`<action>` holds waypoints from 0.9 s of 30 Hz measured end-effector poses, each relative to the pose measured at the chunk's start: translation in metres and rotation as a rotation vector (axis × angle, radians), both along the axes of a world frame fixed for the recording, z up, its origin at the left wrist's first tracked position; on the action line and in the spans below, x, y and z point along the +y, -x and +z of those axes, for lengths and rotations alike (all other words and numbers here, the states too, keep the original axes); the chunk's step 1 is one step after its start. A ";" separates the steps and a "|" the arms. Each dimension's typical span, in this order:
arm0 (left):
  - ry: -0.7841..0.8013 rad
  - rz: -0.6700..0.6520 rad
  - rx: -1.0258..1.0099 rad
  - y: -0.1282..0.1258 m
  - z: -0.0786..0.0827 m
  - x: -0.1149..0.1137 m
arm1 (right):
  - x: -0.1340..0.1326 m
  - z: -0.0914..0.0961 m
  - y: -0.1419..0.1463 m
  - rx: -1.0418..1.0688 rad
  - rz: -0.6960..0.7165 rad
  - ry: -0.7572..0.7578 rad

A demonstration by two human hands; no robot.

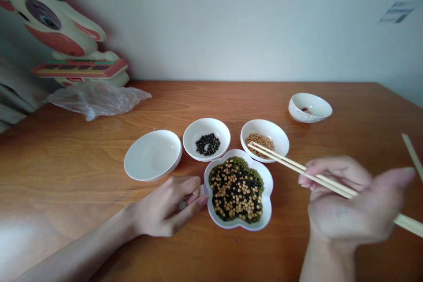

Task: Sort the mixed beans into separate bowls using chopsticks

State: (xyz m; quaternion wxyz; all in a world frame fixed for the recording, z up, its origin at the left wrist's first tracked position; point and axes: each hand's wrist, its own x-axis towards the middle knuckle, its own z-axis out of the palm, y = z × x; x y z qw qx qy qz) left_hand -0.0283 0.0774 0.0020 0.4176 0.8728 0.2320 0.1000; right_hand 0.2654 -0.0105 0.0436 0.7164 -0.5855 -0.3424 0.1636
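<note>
My left hand (178,206) is closed on the small handle at the left of a white flower-shaped dish (271,194). Mixed green, black and tan beans (236,189) cover the dish's bottom. In my right hand (346,198) I hold a pair of wooden chopsticks (297,167), pointing left. Their tips are over the white bowl (280,139) of tan beans (259,143); whether they pinch a bean I cannot tell. Beside it, a second white bowl (223,132) contains black beans (207,144). Left of that stands an empty white bowl (152,154).
A patterned white bowl (309,108) with a few reddish-brown bits stands at the back right. A cow-shaped toy keyboard (79,68) and a crumpled clear plastic bag (102,100) are at the back left. Another wooden stick (412,154) shows at the right edge, and a wall rises behind the table.
</note>
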 end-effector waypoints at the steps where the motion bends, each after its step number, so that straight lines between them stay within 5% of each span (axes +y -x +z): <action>1: -0.003 0.002 0.001 0.000 0.000 0.000 | 0.000 -0.001 -0.001 -0.004 -0.044 -0.029; 6: -0.007 0.001 -0.010 0.001 0.000 0.000 | 0.002 0.001 0.000 -0.049 -0.166 -0.006; 14: 0.003 0.003 0.010 -0.001 0.002 0.000 | 0.001 0.005 0.002 -0.009 -0.089 -0.018; 23: -0.006 0.019 -0.032 -0.001 0.002 -0.001 | 0.009 -0.007 0.008 -0.157 0.414 0.259; 27: -0.006 0.019 -0.033 -0.001 0.002 0.000 | 0.010 -0.012 0.010 -0.158 0.498 0.332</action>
